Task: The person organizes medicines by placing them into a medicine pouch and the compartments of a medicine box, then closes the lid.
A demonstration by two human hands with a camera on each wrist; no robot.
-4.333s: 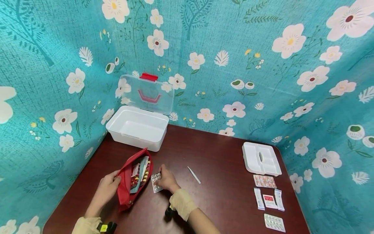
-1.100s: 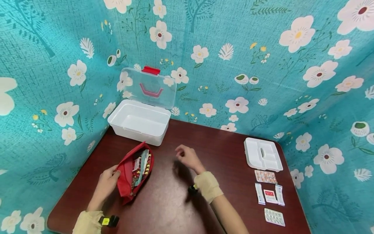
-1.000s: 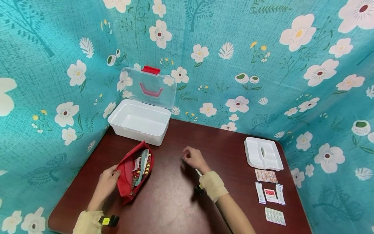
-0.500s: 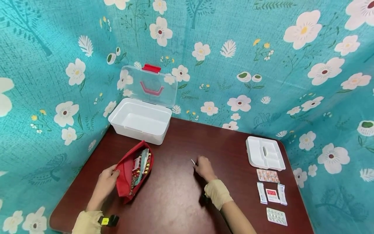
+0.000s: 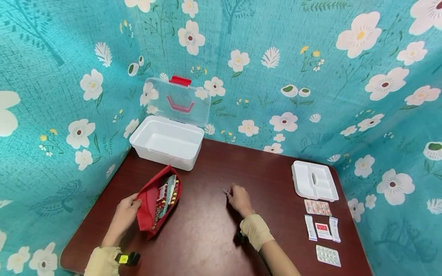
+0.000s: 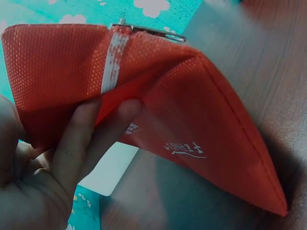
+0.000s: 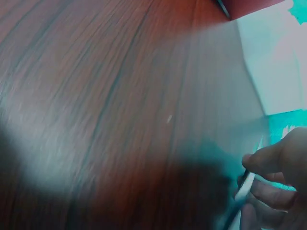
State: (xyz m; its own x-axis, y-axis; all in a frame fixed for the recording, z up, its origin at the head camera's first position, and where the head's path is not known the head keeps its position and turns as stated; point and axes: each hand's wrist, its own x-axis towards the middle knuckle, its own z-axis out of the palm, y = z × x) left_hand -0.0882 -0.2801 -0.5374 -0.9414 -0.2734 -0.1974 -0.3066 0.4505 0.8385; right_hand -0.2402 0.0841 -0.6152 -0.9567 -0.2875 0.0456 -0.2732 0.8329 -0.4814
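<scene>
My left hand (image 5: pixel 127 210) grips the near edge of a red zip pouch (image 5: pixel 146 209), keeping its mouth spread. In the left wrist view the fingers press into the folds of the pouch's red fabric below a metal zip pull (image 6: pixel 165 34). Inside the pouch are red-and-yellow blister packs (image 5: pixel 174 193) and a pale blue-green packet (image 5: pixel 168 193). Over the middle of the table, my right hand (image 5: pixel 239 200) pinches slim white tweezers (image 5: pixel 226 191), their tips pointing out past the fingers. In the right wrist view the tweezers (image 7: pixel 245 186) are partly hidden by the fingers.
A white box (image 5: pixel 167 147) with its clear lid (image 5: pixel 176 101) raised stands at the back left. At the right lie a white divided tray (image 5: pixel 315 180), an orange blister pack (image 5: pixel 317 207), narrow white sachets (image 5: pixel 310 227), a red-and-white packet (image 5: pixel 323 231) and a silver blister pack (image 5: pixel 328 255).
The right hand held a silver blister pack beside the pouch, then moved right without it. It has picked up the tweezers from the table. The left hand keeps holding the pouch.
</scene>
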